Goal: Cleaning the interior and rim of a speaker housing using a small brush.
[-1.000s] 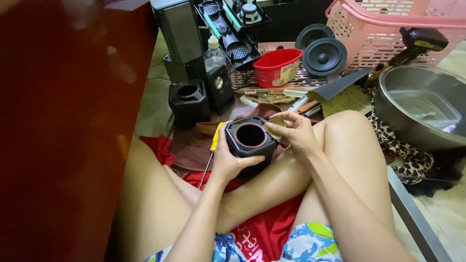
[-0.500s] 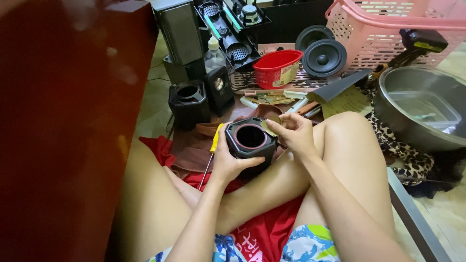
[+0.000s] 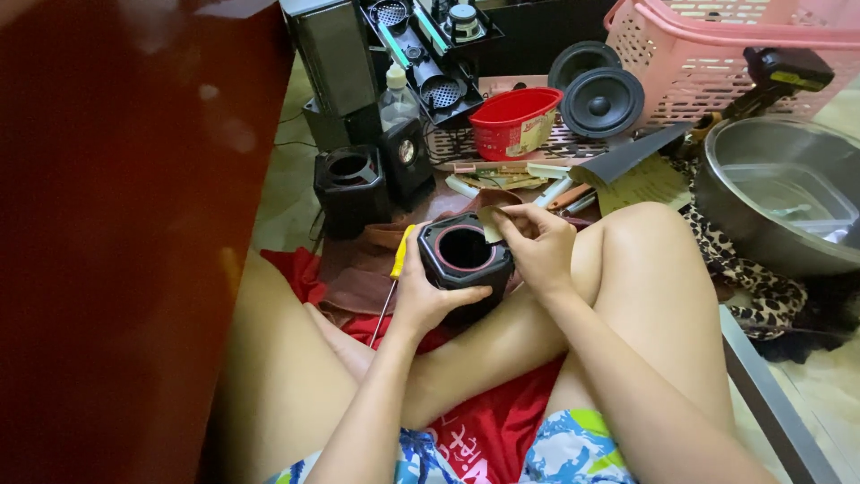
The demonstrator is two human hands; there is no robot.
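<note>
While left hand [image 3: 428, 291] cradles speaker shell [image 3: 464, 255], right hand [image 3: 537, 246] pinches paper [image 3: 491, 221].

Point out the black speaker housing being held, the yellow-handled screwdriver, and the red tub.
black speaker housing [image 3: 466, 255]: head view, on its front rim beside the round opening.
yellow-handled screwdriver [image 3: 402, 254]: head view, on the yellow handle.
red tub [image 3: 515, 121]: head view, on its outer side wall.

arms: bare to the elbow, no sleeves in view | left hand [image 3: 428, 296]: no ring, glove or watch | right hand [image 3: 537, 246]: likewise bare | legs: bare | shorts below the hands: patterned fabric in blue, white and yellow-green [image 3: 573, 448] | garment between the shorts' legs: red cloth with white print [image 3: 488, 421]
</note>
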